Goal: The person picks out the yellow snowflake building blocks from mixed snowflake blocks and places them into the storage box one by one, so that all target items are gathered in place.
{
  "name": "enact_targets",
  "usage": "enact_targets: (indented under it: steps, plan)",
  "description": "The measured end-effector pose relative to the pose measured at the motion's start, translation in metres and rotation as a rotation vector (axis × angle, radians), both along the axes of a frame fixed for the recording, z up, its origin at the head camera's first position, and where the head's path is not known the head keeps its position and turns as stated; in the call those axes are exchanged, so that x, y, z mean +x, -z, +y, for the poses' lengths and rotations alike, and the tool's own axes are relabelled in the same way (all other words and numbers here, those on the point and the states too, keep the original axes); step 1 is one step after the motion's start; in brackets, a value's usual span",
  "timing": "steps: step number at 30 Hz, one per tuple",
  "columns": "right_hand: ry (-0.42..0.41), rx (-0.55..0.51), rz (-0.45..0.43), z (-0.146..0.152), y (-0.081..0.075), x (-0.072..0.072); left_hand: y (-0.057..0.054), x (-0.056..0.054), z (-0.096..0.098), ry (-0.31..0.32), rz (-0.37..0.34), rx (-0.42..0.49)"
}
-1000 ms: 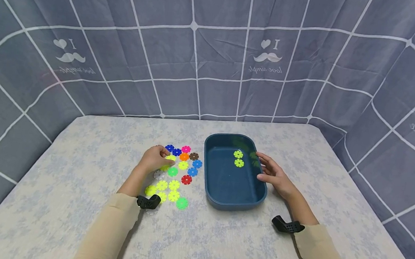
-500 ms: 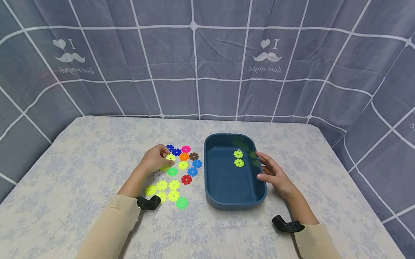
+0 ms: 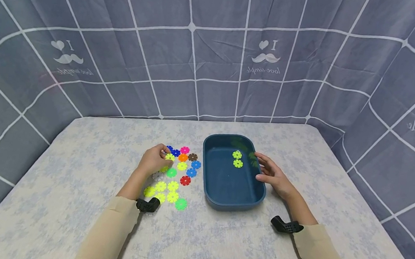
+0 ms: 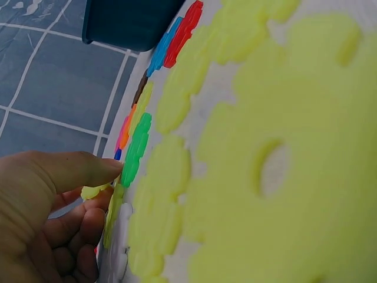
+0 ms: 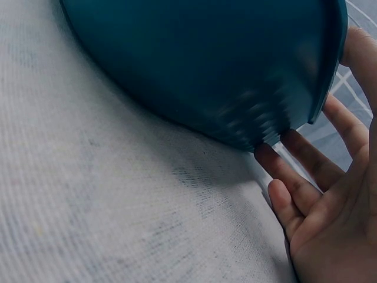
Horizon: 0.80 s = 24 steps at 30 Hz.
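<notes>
In the head view my left hand [image 3: 153,159] is over the far left of a spread of flat notched discs. Its thumb and fingers pinch a yellow snowflake disc [image 4: 94,191], seen edge-on in the left wrist view. Close by lie a green disc [image 3: 171,172], an orange disc [image 3: 183,157] and dark blue discs [image 3: 176,153]. My right hand [image 3: 275,178] rests at the right side of a dark blue plastic bin [image 3: 232,205]. Its thumb lies at the rim, while spread fingertips touch the outer wall [image 5: 235,71]. Two yellow discs [image 3: 237,163] lie inside the bin.
Several yellow discs [image 3: 172,196] and another green disc [image 3: 181,204] lie nearer the front. Light blue discs [image 3: 191,172] and a red disc [image 3: 185,180] sit just left of the bin. A patterned cloth covers the table [image 3: 218,247]; a grey curtain [image 3: 218,55] hangs behind.
The pinched yellow disc shows more plainly between my left thumb and fingers than a second ago. The view has shifted slightly; my right hand and the bin stay as they were.
</notes>
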State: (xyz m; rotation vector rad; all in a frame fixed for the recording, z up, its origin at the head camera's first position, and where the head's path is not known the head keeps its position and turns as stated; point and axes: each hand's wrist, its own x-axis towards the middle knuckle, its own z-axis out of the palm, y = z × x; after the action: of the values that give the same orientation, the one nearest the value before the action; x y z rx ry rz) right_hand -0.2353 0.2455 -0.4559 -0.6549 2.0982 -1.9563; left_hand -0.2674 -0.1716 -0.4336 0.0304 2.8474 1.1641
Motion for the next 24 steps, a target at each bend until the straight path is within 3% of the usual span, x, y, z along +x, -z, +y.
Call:
enact_targets:
  steps: [14, 24]
  plan:
    - [0.003, 0.004, 0.009, 0.000, 0.000, 0.001, -0.002, -0.008, -0.001, 0.011, 0.007, 0.096]
    - [0.015, 0.014, 0.002, -0.001, -0.002, 0.002, -0.016, -0.006, -0.001, 0.026, 0.003, 0.217]
